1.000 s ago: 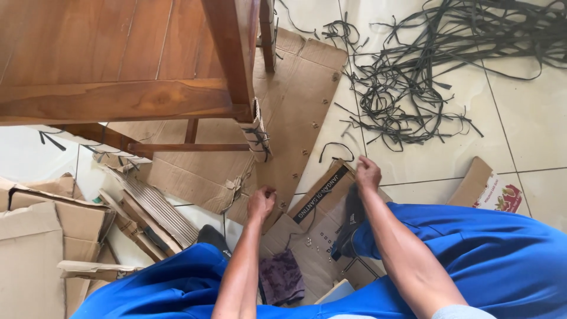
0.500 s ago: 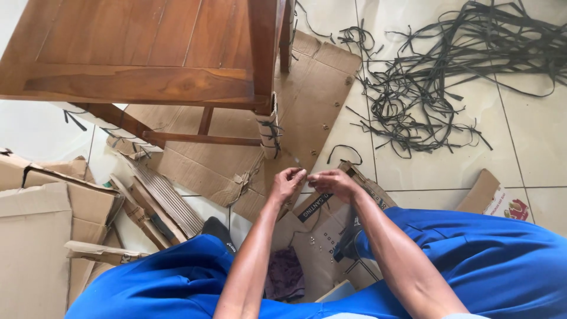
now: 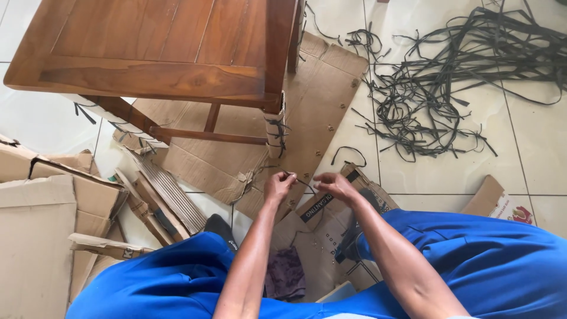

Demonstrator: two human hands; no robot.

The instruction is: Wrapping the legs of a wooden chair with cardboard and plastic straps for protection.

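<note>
Pale glazed floor tiles are filling the frame, their grout lines crossing at the right, and daylight is glaring off them at the upper left. A brown wooden table is taking up the upper left of the frame, one leg wrapped near the foot in cardboard tied with dark strap. Flattened cardboard sheets are lying under and beside it, running down to the centre, with more torn cardboard pieces piling up at the left edge. A loose tangle of dark plastic straps is spreading over the tiles at the upper right, well apart from the hands. A printed carton scrap is lying at the right edge, and a purple cloth is resting at the lower centre between the person's blue-trousered knees. At the centre, the left hand and the right hand are hovering near each other just below the wrapped leg, each with its grip pinched narrow on an end of a thin dark strap piece stretching between them. The forearms are covering part of the cardboard below.
</note>
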